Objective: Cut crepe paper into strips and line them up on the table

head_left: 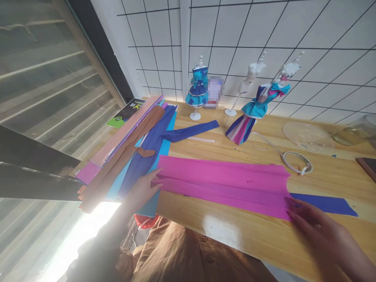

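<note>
A long sheet of pink crepe paper lies across the wooden table, with a lengthwise fold and a tiny dark mark near its right part. At its left end, my left hand grips the edge between thumb and fingers. My right hand pinches the lower right corner, slightly blurred. From beneath the pink paper a blue strip sticks out to the right, close to my right hand. Under my left wrist are stacked blue paper and light blue paper.
Brown paper and wrapped pink paper lie at left. Small dress forms stand at the back, one in a blue dress, another leaning in a striped gown. A tape roll and clear dish are at right.
</note>
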`<state>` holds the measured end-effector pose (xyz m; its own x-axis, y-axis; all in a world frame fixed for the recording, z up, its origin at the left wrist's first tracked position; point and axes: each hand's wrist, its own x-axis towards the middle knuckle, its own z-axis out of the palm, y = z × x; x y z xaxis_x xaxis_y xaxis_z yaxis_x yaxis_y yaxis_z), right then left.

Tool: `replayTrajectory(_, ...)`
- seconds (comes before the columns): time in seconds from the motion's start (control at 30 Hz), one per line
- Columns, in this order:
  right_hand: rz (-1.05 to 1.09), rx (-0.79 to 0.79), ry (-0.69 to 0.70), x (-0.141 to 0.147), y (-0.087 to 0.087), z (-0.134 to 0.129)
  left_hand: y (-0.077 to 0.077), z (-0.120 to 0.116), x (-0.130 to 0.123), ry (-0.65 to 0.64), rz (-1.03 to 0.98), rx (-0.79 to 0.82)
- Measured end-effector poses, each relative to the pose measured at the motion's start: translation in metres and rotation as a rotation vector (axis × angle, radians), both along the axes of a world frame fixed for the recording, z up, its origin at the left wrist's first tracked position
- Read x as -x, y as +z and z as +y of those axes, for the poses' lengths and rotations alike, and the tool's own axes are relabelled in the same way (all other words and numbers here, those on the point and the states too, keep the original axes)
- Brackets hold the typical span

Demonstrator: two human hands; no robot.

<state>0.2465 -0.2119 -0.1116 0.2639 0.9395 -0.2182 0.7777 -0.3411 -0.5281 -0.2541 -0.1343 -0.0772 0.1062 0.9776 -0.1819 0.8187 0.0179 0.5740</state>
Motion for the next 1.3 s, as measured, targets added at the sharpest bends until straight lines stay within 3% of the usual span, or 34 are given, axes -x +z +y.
replayTrajectory(0.27,0.011,-0.105,0.059,0.013,0.011,-0.002,0.007,0.0,-0.004,-0.005,0.092,0.014)
replayTrajectory(0.43,0.007,-0.217,0.055,0.012,0.009,-0.002,0.006,0.001,-0.004,0.006,0.136,0.02)
replayTrajectory(0.8,-0.008,-0.238,0.032,0.009,-0.008,0.007,-0.014,-0.002,0.003,0.022,0.168,-0.129)
replayTrajectory(1.3,-0.074,-0.21,-0.04,0.011,-0.005,0.007,-0.011,0.001,0.0,0.054,0.076,-0.047)
